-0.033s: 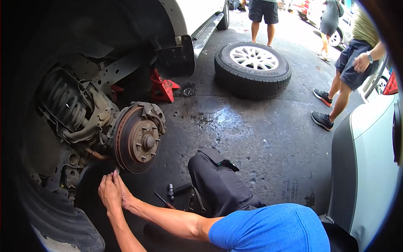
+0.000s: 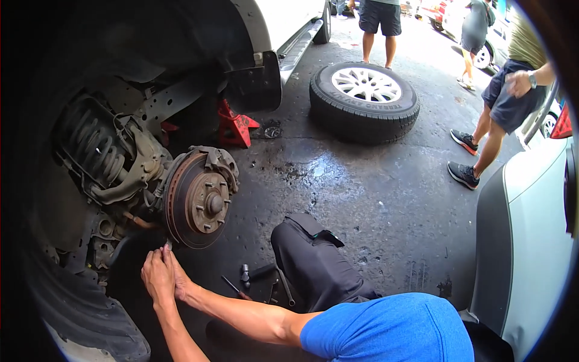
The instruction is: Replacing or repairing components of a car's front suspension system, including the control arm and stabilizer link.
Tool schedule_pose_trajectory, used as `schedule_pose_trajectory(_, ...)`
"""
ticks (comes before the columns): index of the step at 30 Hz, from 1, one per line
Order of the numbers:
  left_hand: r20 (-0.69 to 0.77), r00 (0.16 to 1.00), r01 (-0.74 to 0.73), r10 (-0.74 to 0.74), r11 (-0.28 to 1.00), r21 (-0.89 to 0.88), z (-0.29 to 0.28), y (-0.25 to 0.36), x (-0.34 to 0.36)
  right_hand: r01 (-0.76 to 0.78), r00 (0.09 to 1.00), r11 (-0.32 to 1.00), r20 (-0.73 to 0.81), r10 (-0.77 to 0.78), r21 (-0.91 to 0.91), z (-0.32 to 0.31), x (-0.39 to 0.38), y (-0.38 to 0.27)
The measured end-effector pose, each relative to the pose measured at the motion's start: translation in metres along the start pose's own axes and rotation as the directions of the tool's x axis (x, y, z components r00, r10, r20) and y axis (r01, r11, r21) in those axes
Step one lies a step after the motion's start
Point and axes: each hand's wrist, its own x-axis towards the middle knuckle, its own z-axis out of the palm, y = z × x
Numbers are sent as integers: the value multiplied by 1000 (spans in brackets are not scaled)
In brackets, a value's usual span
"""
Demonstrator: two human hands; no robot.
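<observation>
My left hand (image 2: 155,274) and my right hand (image 2: 180,281) are pressed together just below the brake disc (image 2: 183,202). Both have their fingers closed. A small greyish tip shows above the fingertips at the disc's lower edge, but what it belongs to is hidden in my grip. Rusty-faced, the disc sits on a hub (image 2: 212,203) with several bare wheel studs. A brake caliper (image 2: 222,166) is mounted on its far right side. Behind it, a coil spring (image 2: 99,151) and a control arm (image 2: 145,160) show in the dark wheel well.
On the floor beside my bent knee (image 2: 307,259) lie a hammer (image 2: 245,276), a screwdriver (image 2: 236,288) and a metal bar (image 2: 285,286). A red jack stand (image 2: 235,125) stands under the vehicle. Beyond lies a wheel (image 2: 365,105). Bystanders and a pale car bumper (image 2: 531,205) are at right.
My hands keep the same place under the disc. The bystander's hand at the far right has moved slightly and is blurred.
</observation>
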Motion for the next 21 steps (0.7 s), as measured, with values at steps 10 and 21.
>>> schedule_pose_trajectory(10,-99,993,-80,65,985,-154,13,-37,-20,17,994,897,102,31,-441,-48,28,-29)
schedule_pose_trajectory(21,-272,945,-168,179,984,65,3,-43,-29,-114,977,928,130,170,-355,-40,18,-18)
